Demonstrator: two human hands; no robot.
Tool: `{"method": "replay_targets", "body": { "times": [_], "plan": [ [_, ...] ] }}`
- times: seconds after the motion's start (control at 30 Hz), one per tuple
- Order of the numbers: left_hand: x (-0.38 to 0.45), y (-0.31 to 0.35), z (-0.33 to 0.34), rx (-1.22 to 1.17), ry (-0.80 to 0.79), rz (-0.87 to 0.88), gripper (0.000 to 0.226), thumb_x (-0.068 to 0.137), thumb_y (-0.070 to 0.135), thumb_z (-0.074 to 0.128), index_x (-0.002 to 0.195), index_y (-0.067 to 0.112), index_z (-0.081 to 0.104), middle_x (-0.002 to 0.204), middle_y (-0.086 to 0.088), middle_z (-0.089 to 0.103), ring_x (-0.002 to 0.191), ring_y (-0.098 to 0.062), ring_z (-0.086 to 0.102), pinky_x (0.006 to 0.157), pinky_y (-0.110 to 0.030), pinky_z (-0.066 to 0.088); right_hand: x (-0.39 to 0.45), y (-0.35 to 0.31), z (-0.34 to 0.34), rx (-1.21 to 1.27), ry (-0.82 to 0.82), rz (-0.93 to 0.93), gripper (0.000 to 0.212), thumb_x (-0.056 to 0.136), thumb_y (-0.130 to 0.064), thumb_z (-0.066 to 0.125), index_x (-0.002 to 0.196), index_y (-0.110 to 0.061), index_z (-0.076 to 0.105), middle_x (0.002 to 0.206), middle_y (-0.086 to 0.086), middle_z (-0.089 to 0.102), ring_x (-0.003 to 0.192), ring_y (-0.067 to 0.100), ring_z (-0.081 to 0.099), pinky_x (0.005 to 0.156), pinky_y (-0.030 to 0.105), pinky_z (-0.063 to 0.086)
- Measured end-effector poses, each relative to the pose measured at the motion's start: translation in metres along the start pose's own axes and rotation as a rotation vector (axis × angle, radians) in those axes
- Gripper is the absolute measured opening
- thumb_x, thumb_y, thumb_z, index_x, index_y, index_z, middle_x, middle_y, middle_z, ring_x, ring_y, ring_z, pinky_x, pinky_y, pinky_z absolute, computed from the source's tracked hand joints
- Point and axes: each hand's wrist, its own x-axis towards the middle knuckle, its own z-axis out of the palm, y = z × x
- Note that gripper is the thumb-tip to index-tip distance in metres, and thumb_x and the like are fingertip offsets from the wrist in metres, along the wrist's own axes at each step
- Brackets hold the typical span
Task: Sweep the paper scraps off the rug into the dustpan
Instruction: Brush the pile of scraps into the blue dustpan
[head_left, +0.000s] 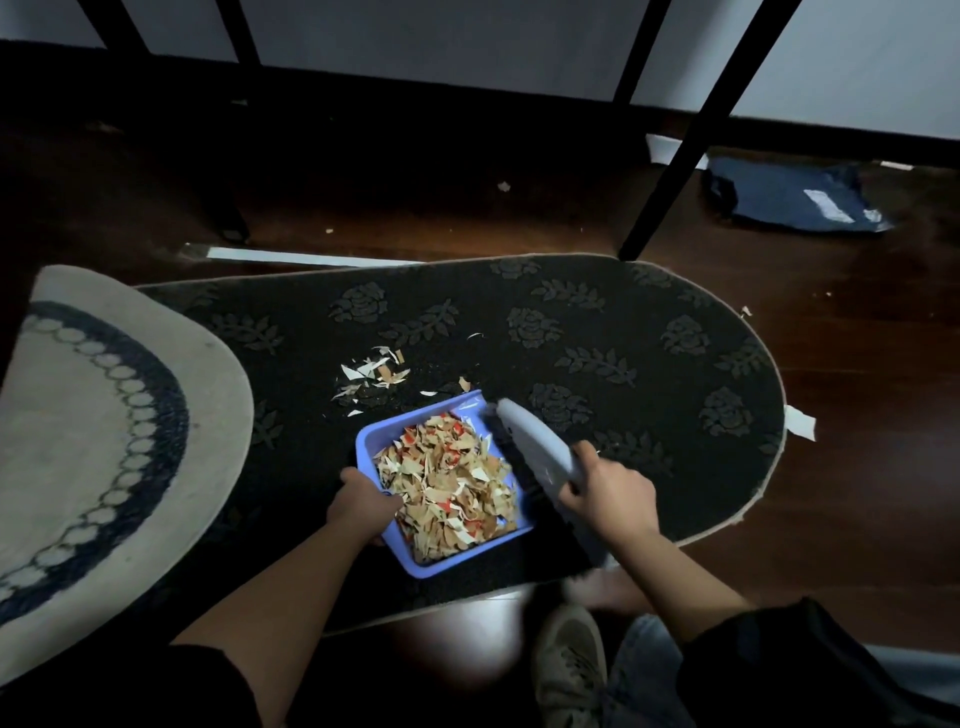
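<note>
A blue dustpan (374, 441) sits on the dark flower-patterned rug (597, 332), heaped with tan, white and red paper scraps (447, 488). My left hand (361, 506) grips the dustpan's near left edge. My right hand (605, 491) grips the handle of a grey-blue hand brush (535, 441), whose dark bristles lie along the pan's right side over the scraps. A small patch of loose scraps (371, 379) lies on the rug just beyond the pan's open far-left mouth. A few single scraps are scattered near it.
A round beige rug with a blue ring (104, 431) overlaps the dark rug on the left. Black table legs (670, 171) stand behind on the wooden floor. A dark blue bag (795, 197) lies far right. My shoe (571, 670) is at the rug's near edge.
</note>
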Motion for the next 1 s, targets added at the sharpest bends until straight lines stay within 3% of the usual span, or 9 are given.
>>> {"method": "replay_targets", "body": {
  "times": [0.07, 0.17, 0.33, 0.67, 0.87, 1.0],
  "plan": [
    [0.002, -0.002, 0.000, -0.078, 0.001, -0.014, 0.063, 0.085, 0.015, 0.069, 0.130, 0.000, 0.027, 0.127, -0.026, 0.049, 0.107, -0.042, 0.058, 0.071, -0.046, 0.056, 0.001, 0.000, -0.008, 0.006, 0.050, 0.007, 0.041, 0.087, -0.042, 0.050, 0.123, -0.023, 0.043, 0.102, 0.002, 0.068, 0.093, 0.029, 0.066, 0.066, 0.034, 0.046],
    [0.001, -0.003, -0.004, -0.153, 0.004, -0.019, 0.062, 0.084, 0.013, 0.070, 0.128, 0.000, 0.028, 0.126, -0.026, 0.048, 0.107, -0.043, 0.057, 0.068, -0.048, 0.057, 0.006, -0.001, -0.023, 0.051, 0.113, 0.051, 0.041, 0.087, -0.041, 0.050, 0.122, -0.021, 0.044, 0.100, 0.005, 0.068, 0.091, 0.031, 0.065, 0.067, 0.035, 0.047],
    [0.004, -0.011, -0.021, -0.206, 0.023, -0.021, 0.059, 0.085, 0.015, 0.070, 0.126, 0.003, 0.029, 0.122, -0.024, 0.049, 0.105, -0.041, 0.057, 0.076, -0.053, 0.057, 0.022, -0.009, -0.046, 0.068, 0.155, 0.083, 0.040, 0.088, -0.039, 0.051, 0.123, -0.020, 0.044, 0.097, 0.008, 0.068, 0.087, 0.033, 0.065, 0.063, 0.033, 0.042],
    [0.023, -0.059, -0.085, -0.323, 0.162, -0.050, 0.069, 0.080, 0.015, 0.073, 0.129, -0.002, 0.029, 0.123, -0.026, 0.047, 0.107, -0.042, 0.056, 0.071, -0.048, 0.056, 0.064, -0.074, -0.057, 0.014, 0.148, 0.018, 0.034, 0.090, -0.037, 0.049, 0.116, -0.015, 0.044, 0.092, 0.006, 0.066, 0.078, 0.030, 0.064, 0.056, 0.031, 0.039],
    [0.046, -0.094, -0.128, -0.324, 0.211, -0.070, 0.101, 0.067, 0.034, 0.080, 0.142, -0.005, 0.025, 0.139, -0.026, 0.043, 0.124, -0.036, 0.049, 0.099, -0.043, 0.045, 0.094, -0.109, -0.057, -0.020, 0.140, -0.035, 0.031, 0.092, -0.033, 0.048, 0.113, -0.011, 0.044, 0.094, 0.010, 0.066, 0.080, 0.033, 0.064, 0.057, 0.031, 0.037],
    [0.060, -0.111, -0.141, -0.356, 0.240, -0.113, 0.101, 0.072, 0.023, 0.081, 0.145, -0.007, 0.019, 0.143, -0.028, 0.038, 0.127, -0.037, 0.046, 0.098, -0.040, 0.042, 0.110, -0.127, -0.055, -0.038, 0.156, -0.070, 0.027, 0.092, -0.032, 0.048, 0.108, -0.010, 0.044, 0.091, 0.010, 0.066, 0.076, 0.032, 0.063, 0.055, 0.030, 0.035]
  ]
}}
